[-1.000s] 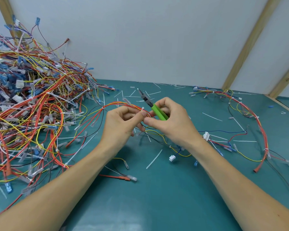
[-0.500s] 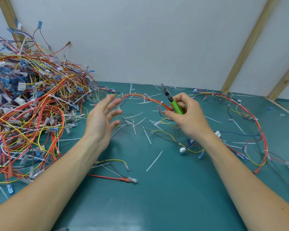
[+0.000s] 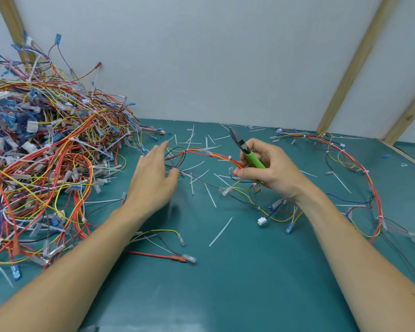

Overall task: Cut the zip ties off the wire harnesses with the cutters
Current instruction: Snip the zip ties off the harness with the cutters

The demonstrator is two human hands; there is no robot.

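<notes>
Left hand (image 3: 153,180) dropped lower toward harness (image 3: 211,154), fingers spread, empty; right hand (image 3: 271,171) unchanged, gripping cutters (image 3: 246,149).

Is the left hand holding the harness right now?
No: the left hand is open with straight fingers above the mat, while the right hand grips the green cutters and pinches the harness.

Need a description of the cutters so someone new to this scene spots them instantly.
Start at the teal table, right of the big wire pile. The right hand grips the cutters above a red harness. They are the only tool here: bright green handles, dark pointed tip angled up toward the white wall.
</notes>
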